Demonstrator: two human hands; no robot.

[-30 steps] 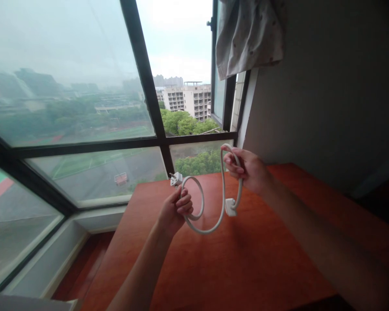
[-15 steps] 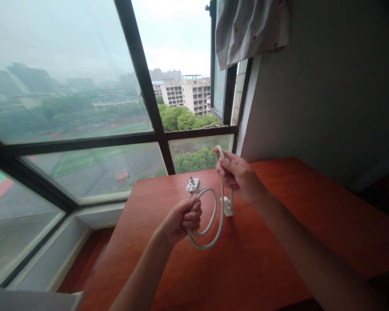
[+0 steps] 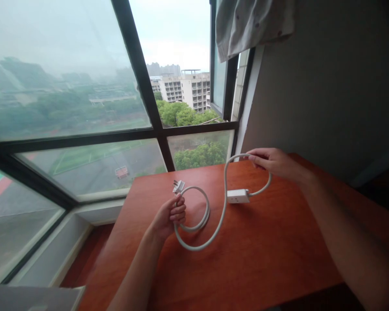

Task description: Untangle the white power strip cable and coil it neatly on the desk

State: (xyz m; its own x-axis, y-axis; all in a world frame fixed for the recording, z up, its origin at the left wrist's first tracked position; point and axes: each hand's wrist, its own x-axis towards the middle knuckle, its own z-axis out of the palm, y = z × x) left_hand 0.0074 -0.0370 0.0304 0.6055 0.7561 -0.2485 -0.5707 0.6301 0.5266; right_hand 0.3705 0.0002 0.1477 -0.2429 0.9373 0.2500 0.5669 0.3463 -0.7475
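Note:
My left hand (image 3: 168,216) is closed around a white power cable (image 3: 225,181) just below its plug (image 3: 178,186), whose metal pins point up and left. A round coil of the cable hangs beside that hand. From the coil the cable sweeps up to my right hand (image 3: 272,162), where thumb and fingers pinch it. Beyond the pinch it bends down into the end of a small white socket strip (image 3: 237,196). The strip is at the tabletop, to the left of and below my right hand; whether it touches the wood I cannot tell.
The reddish-brown wooden table (image 3: 246,259) runs up to a dark-framed window (image 3: 158,131). A pale curtain (image 3: 253,26) hangs at the upper right, in front of an open pane. A grey wall (image 3: 317,86) rises on the right.
My right hand has moved right, drawing the cable out wider between the hands. My left hand has shifted slightly left. The socket strip has turned from hanging upright to lying lengthwise.

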